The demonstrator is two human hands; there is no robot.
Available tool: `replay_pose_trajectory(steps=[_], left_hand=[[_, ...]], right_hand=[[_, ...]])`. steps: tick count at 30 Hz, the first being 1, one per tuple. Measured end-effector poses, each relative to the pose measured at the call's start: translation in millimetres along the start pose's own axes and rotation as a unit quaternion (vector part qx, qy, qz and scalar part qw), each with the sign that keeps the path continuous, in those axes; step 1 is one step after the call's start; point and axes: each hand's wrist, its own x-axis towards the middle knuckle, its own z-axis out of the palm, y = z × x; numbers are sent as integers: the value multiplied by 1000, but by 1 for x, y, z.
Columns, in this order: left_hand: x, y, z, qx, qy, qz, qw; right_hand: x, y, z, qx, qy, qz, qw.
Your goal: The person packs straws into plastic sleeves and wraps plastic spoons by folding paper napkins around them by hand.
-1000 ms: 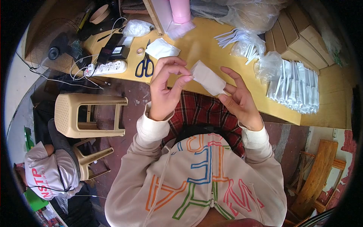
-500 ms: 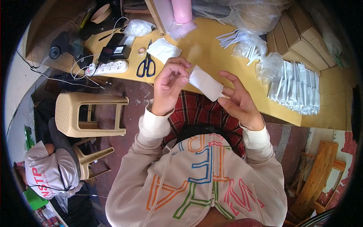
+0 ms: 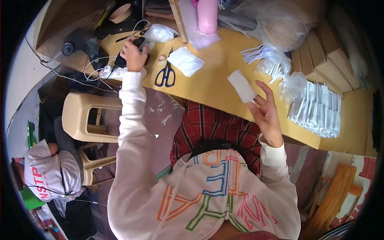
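Note:
A small folded white napkin (image 3: pixel 241 85) is pinched at its lower end between the thumb and fingers of my right hand (image 3: pixel 267 114), held above the front edge of the table. Far to the left, my left hand (image 3: pixel 135 54) reaches over a black device (image 3: pixel 139 42) by the power strip, thumb and fingers apart. Whether the fingertips touch the device is hard to see. Beside that hand lie dark-handled scissors (image 3: pixel 165 75), a roll of tape (image 3: pixel 161 59) and a stack of white napkins (image 3: pixel 186 61).
Wrapped white packets (image 3: pixel 316 110) lie in rows at the right, near white plastic forks (image 3: pixel 258 53) and cardboard boxes (image 3: pixel 326 52). A pink bottle (image 3: pixel 207 16) stands at the back. Beige stools (image 3: pixel 86 116) and a seated person (image 3: pixel 56 172) are at left.
My left hand has let go of the napkin and moved left to the black device. My right hand keeps the napkin, now slightly farther right. The view has shifted a little.

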Motion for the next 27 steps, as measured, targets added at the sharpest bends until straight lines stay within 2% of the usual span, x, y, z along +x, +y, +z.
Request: replay_pose_trajectory(steps=[3, 7, 8, 14, 17, 21, 27], left_hand=[[15, -36, 27, -9, -55, -11, 998], [19, -53, 45, 2, -111, 2, 994], [18, -56, 47, 3, -127, -23, 992], [6, -61, 31, -37, -110, -69, 991], [-4, -63, 26, -8, -47, -49, 998], [-9, -70, 29, -16, -45, -11, 999], [-9, -64, 27, -25, -36, -11, 999]], right_hand=[[6, 0, 1, -10, 17, 3, 1000], [10, 4, -2, -13, 20, 20, 1000], [11, 3, -2, -16, 21, 18, 999], [15, 6, -3, -5, 32, -8, 999], [16, 5, -4, -5, 30, -2, 1000], [19, 6, -2, -4, 30, -2, 1000], [22, 7, 1, -15, 36, 1, 999]])
